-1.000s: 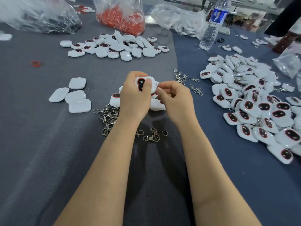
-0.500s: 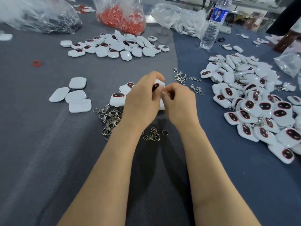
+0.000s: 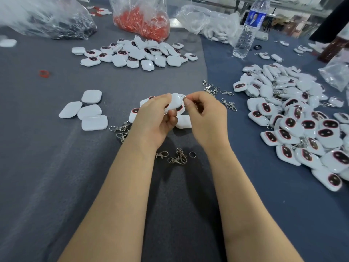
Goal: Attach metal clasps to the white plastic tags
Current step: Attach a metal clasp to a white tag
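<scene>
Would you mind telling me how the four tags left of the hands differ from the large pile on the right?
The four tags lie flat, side by side, plain white side up; the large pile is heaped and overlapping, most showing dark ovals rimmed in red. No clasp shows on the four tags, while metal clasps peek out of the large pile. Both are white, rounded plastic tags.

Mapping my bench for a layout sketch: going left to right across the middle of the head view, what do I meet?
Small red ring, four plain white plastic tags, left hand gripping a white tag, right hand pinching that tag's corner, loose metal clasps, big pile of dark-faced white tags.
</scene>
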